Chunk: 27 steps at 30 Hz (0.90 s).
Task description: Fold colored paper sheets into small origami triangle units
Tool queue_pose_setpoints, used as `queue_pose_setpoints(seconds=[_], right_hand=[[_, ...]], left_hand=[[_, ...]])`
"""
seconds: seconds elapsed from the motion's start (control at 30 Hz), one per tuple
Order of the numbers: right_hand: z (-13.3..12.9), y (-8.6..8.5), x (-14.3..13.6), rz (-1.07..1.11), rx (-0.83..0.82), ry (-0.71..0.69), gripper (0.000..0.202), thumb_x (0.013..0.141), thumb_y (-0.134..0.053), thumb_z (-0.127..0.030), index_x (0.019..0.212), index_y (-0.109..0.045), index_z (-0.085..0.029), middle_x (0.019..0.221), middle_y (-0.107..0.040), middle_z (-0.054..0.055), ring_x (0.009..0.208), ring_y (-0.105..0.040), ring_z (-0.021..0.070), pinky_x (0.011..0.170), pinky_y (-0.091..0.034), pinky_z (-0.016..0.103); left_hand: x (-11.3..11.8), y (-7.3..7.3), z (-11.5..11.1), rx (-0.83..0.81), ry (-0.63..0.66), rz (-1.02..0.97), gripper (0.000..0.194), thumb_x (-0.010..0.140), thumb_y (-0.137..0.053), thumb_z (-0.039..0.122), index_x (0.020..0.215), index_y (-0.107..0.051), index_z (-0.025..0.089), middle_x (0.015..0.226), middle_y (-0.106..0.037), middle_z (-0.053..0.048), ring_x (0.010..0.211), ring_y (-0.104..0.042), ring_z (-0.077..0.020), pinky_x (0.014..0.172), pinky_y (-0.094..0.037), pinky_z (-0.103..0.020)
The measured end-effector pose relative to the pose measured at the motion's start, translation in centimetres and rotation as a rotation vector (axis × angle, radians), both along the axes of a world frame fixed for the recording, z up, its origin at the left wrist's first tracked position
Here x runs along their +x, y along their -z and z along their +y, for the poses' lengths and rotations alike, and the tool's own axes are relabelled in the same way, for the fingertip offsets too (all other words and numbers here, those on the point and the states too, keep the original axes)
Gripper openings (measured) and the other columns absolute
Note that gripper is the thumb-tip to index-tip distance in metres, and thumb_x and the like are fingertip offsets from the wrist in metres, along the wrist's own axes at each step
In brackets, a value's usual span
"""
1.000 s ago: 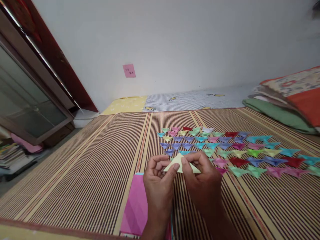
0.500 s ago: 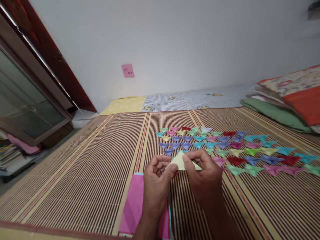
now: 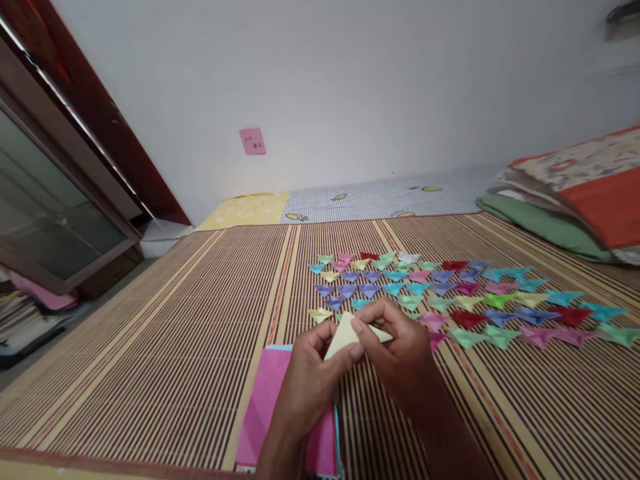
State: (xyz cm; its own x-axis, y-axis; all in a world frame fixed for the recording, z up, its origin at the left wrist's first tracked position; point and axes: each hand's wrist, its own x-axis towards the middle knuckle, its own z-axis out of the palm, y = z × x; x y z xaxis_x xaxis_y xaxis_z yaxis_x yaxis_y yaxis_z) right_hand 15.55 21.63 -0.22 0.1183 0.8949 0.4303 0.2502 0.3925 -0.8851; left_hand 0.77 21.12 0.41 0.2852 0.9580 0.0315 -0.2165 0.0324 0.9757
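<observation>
Between my two hands is a pale yellow piece of folded paper (image 3: 343, 333), roughly a triangle with its peak upward. My left hand (image 3: 313, 373) pinches its lower left part, the thumb lying along the bottom edge. My right hand (image 3: 395, 347) grips the right side, thumb pressed on the front face and fingers behind it. Beyond the hands, rows of small folded paper shapes (image 3: 469, 289) in many colours rest on the striped mat (image 3: 175, 347). Under my left forearm lies a stack of pink paper (image 3: 263, 407) with a blue sheet showing at its edge.
A pink note (image 3: 253, 141) is stuck to the white wall (image 3: 350, 80). Folded bedding (image 3: 555, 227) is piled at the far right. On the left stand a glass-fronted cabinet (image 3: 60, 207) and a pile of books or papers (image 3: 25, 317). Patterned cloth (image 3: 360, 200) runs along the wall.
The folded paper has come slightly lower and tilted, its left side now steeper. My left thumb has slid right along its lower edge. The view has shifted a little.
</observation>
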Motion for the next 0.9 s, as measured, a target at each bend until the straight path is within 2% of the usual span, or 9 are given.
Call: queue_pose_setpoints(seconds=[0.23, 0.33, 0.43, 0.57, 0.63, 0.9], right_hand=[[-0.3, -0.5, -0.2, 0.009, -0.011, -0.058, 0.013, 0.09, -0.061, -0.024, 0.077, -0.058, -0.022, 0.073, -0.066, 0.0, 0.069, -0.066, 0.0172, 0.06, -0.05, 0.027], [-0.2, -0.4, -0.3, 0.124, -0.074, -0.084, 0.005, 0.087, -0.066, -0.024, 0.089, -0.062, -0.022, 0.077, -0.067, -0.001, 0.07, -0.067, 0.0165, 0.062, -0.052, 0.027], [0.2, 0.1, -0.2, 0.292, -0.198, -0.167, 0.024, 0.083, -0.072, -0.028, 0.104, -0.062, -0.022, 0.084, -0.071, 0.0, 0.074, -0.069, 0.0168, 0.066, -0.055, 0.028], [0.7, 0.7, 0.0, 0.421, -0.32, -0.35, 0.018, 0.08, -0.075, -0.034, 0.085, -0.066, -0.019, 0.075, -0.07, 0.0, 0.07, -0.066, 0.0154, 0.066, -0.054, 0.027], [0.7, 0.7, -0.1, 0.466, -0.34, -0.401, 0.018, 0.081, -0.074, -0.035, 0.084, -0.068, -0.019, 0.074, -0.069, 0.0, 0.068, -0.064, 0.0145, 0.065, -0.052, 0.027], [0.4, 0.3, -0.2, 0.524, -0.271, -0.425, 0.013, 0.083, -0.075, -0.032, 0.086, -0.07, -0.02, 0.073, -0.065, -0.003, 0.068, -0.06, 0.012, 0.065, -0.048, 0.023]], left_hand=[[0.5, -0.2, -0.3, -0.048, -0.069, -0.066, 0.016, 0.075, -0.084, 0.025, 0.075, -0.073, 0.013, 0.071, -0.065, 0.0, 0.067, -0.052, -0.011, 0.064, -0.041, -0.021], [0.7, 0.2, -0.2, -0.049, -0.133, -0.095, 0.017, 0.075, -0.084, 0.025, 0.073, -0.071, 0.014, 0.069, -0.065, 0.002, 0.066, -0.052, -0.0103, 0.063, -0.042, -0.02], [0.7, 0.6, 0.0, -0.008, -0.218, -0.089, 0.012, 0.078, -0.081, 0.023, 0.078, -0.073, 0.015, 0.074, -0.069, 0.001, 0.07, -0.057, -0.0117, 0.068, -0.045, -0.021], [0.2, 0.7, 0.2, 0.066, -0.304, -0.035, 0.008, 0.081, -0.079, 0.023, 0.081, -0.074, 0.016, 0.077, -0.071, 0.001, 0.074, -0.06, -0.0126, 0.072, -0.047, -0.021], [0.0, 0.7, 0.2, 0.082, -0.298, -0.022, 0.008, 0.082, -0.079, 0.024, 0.082, -0.075, 0.017, 0.078, -0.071, 0.001, 0.075, -0.061, -0.0132, 0.073, -0.048, -0.022], [0.0, 0.3, 0.0, 0.081, -0.166, -0.09, 0.015, 0.089, -0.074, 0.028, 0.1, -0.077, 0.018, 0.088, -0.073, -0.003, 0.087, -0.066, -0.0184, 0.084, -0.05, -0.029]])
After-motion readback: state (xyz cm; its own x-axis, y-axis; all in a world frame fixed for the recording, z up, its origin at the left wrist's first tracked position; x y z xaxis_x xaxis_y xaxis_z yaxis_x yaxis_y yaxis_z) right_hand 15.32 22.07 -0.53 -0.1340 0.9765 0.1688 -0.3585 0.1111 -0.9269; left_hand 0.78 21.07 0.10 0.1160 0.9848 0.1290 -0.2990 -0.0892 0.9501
